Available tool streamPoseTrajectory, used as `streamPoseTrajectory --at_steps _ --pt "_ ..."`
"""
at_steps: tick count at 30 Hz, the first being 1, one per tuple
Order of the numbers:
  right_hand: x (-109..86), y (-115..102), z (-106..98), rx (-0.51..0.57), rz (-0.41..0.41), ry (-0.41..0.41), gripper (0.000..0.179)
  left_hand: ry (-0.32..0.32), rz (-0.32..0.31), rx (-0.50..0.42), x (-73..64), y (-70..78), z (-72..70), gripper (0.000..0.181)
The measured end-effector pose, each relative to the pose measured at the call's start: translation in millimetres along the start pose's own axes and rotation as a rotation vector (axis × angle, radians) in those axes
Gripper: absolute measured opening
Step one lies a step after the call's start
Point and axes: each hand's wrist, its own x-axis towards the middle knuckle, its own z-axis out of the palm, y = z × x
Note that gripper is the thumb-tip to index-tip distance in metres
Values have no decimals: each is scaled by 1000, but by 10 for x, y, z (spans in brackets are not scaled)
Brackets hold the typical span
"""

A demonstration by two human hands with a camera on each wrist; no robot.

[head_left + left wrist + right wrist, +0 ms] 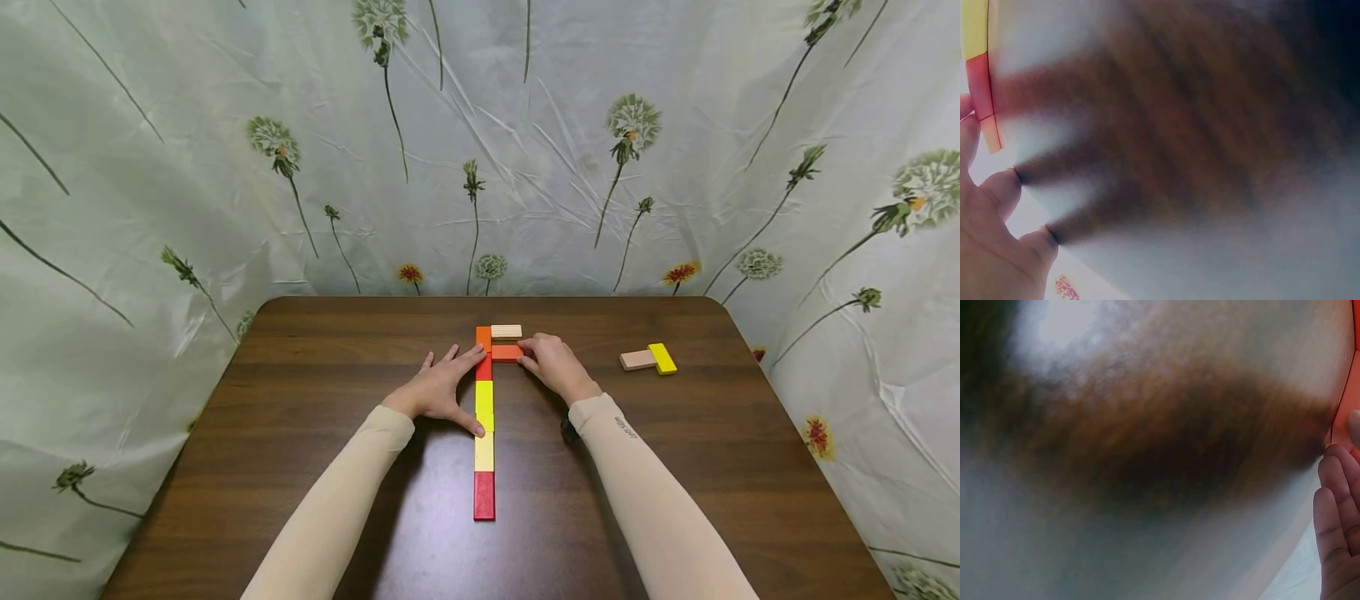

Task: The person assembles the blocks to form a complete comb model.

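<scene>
A column of flat blocks runs down the table's middle: orange (483,335), red (484,369), two yellow (484,396), pale yellow (484,454) and dark red (484,497). My left hand (435,392) spreads over its left side, index fingertip at the orange-red part and thumb by the yellow ones. In the left wrist view its other fingers point past the red block (980,86). My right hand (558,367) pinches the right end of an orange-red block (506,354), which extends sideways from the column. Just beyond lies a plain wooden block (506,332), also sideways.
To the right on the brown table (315,375) lie a plain block (637,360) and a yellow block (663,358), touching in a T shape. A floral curtain (555,167) hangs behind the table's far edge.
</scene>
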Motion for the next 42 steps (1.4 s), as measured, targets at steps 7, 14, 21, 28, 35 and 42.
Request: streamPoseTrajectory --at_steps 7,14,21,28,35,42 --pt "5 8 15 -2 -9 5 38 12 -4 11 1 -10 17 136" --pt "-3 22 2 -1 1 3 40 19 -6 13 8 -10 26 136" --pt "-49 87 -59 45 17 6 42 10 -2 11 15 -11 30 136" --pt "-119 229 -159 75 10 34 37 5 1 11 12 -11 27 136" --pt "-194 370 -287 87 33 20 39 8 0 12 -14 4 19 135" --pt "-322 583 -428 89 90 7 41 14 11 7 -34 32 2 134"
